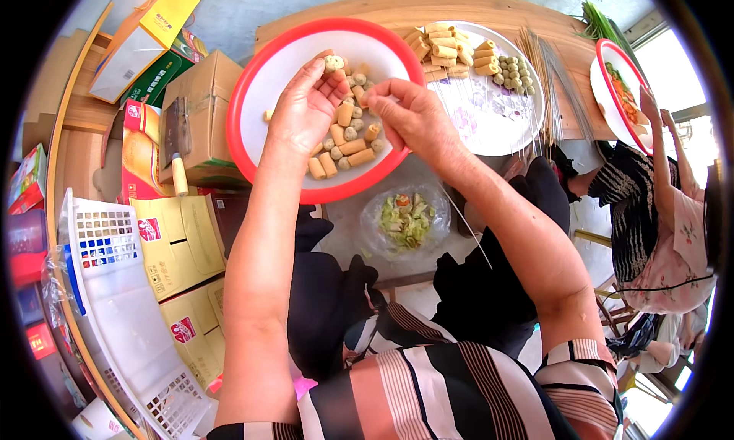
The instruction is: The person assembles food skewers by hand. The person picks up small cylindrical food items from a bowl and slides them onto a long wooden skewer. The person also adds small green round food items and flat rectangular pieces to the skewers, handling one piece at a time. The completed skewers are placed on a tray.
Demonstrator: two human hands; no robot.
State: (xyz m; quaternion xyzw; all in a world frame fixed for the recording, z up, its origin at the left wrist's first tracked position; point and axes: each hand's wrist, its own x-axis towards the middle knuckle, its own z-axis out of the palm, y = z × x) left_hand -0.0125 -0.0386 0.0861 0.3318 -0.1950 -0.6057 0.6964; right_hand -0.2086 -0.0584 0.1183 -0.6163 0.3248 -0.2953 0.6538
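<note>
Above a white basin with a red rim [241, 124], my left hand [307, 99] pinches a pale speckled ball [334, 63] between thumb and fingers. My right hand [410, 110] is closed around a thin skewer [465, 222] that slants down past my right forearm. Tan food rolls [345, 113] and greyish balls [350, 133] lie loose in the basin. Right of it, a white patterned plate [487, 136] bears skewered rolls [444, 44] and skewered greenish balls [513, 73].
Bare skewers [553, 84] lie beside the plate on the wooden table [355, 7]. Below is a bag of chopped leafy vegetables [406, 222]. Cardboard boxes [200, 107] and a white plastic basket [114, 302] stand left. A person [659, 256] sits right, near another red-rimmed basin [602, 90].
</note>
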